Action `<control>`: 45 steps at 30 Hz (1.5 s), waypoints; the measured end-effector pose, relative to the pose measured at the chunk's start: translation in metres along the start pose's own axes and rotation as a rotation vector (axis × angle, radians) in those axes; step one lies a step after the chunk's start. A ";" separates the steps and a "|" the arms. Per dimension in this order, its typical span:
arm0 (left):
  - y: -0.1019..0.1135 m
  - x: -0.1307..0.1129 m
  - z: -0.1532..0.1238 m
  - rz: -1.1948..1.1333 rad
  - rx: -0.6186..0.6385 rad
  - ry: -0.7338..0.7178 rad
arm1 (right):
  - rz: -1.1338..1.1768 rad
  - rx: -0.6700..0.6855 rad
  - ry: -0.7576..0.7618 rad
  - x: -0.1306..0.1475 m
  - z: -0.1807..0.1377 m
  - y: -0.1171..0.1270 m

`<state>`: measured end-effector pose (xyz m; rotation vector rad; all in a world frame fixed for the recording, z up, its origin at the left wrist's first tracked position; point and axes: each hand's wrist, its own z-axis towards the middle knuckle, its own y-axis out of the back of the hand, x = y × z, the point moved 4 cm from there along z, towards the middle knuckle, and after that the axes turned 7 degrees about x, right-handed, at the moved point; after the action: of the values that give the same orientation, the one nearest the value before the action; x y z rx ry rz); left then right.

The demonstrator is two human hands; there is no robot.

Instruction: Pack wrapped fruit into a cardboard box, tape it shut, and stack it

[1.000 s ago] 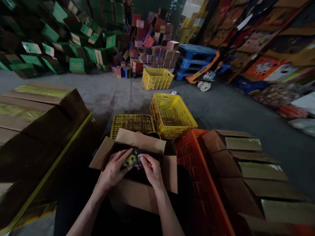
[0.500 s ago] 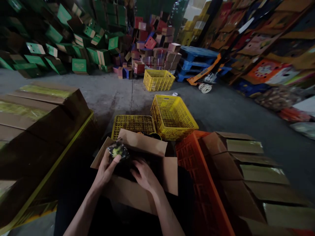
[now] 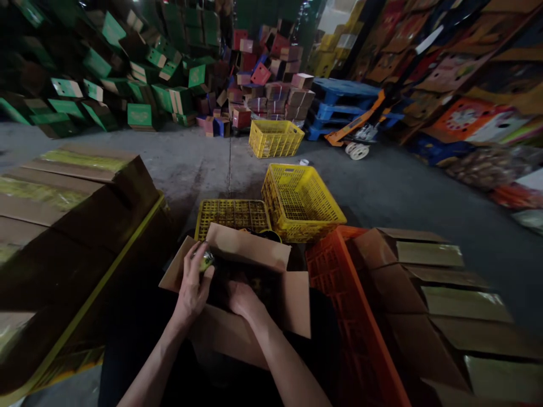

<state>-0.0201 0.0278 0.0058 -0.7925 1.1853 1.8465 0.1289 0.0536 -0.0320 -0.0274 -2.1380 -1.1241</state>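
An open cardboard box [image 3: 292, 302] sits right in front of me with its flaps spread. My left hand [image 3: 193, 285] is at the box's left flap, fingers wrapped round a small yellow-green item in shiny dark wrapping [image 3: 206, 260]. My right hand [image 3: 241, 295] reaches down into the dark inside of the box; its fingertips are hidden among the contents, which I cannot make out.
Sealed brown cartons are stacked at left [image 3: 68, 198] and right [image 3: 428, 271]. An orange crate [image 3: 339, 294] stands right of the box, yellow crates [image 3: 301, 200] beyond it. Green and red boxes are piled at the back, with a blue pallet [image 3: 339, 99] and a pallet jack [image 3: 356, 138].
Both hands held the wrapped item over the box a second ago. My left hand has carried it to the left flap, and my right hand has gone down into the box.
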 end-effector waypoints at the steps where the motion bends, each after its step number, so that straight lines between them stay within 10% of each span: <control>1: -0.003 0.000 0.000 0.064 0.041 -0.020 | 0.004 -0.007 0.005 0.001 -0.003 0.004; 11: -0.020 -0.008 -0.001 0.461 0.197 0.005 | 0.638 -0.399 0.141 -0.005 -0.054 0.034; 19: -0.023 -0.004 0.000 0.550 0.212 -0.033 | 1.389 -0.438 0.013 -0.034 -0.053 0.019; 25: -0.030 -0.006 -0.005 0.591 0.466 -0.086 | 1.649 -0.455 0.086 -0.032 -0.057 0.023; 32: -0.041 0.003 -0.002 0.763 0.401 -0.028 | 1.697 -0.340 0.189 -0.024 -0.063 0.029; 37: -0.023 -0.005 -0.002 0.432 0.203 -0.068 | 1.670 -0.363 0.223 -0.023 -0.062 0.028; 45: -0.010 -0.008 -0.008 -0.092 0.450 0.102 | 1.396 -0.252 0.274 -0.011 -0.062 0.027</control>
<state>-0.0063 0.0212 0.0053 -0.6739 1.5302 1.4019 0.1821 0.0281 0.0033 -1.1894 -1.1810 -0.4467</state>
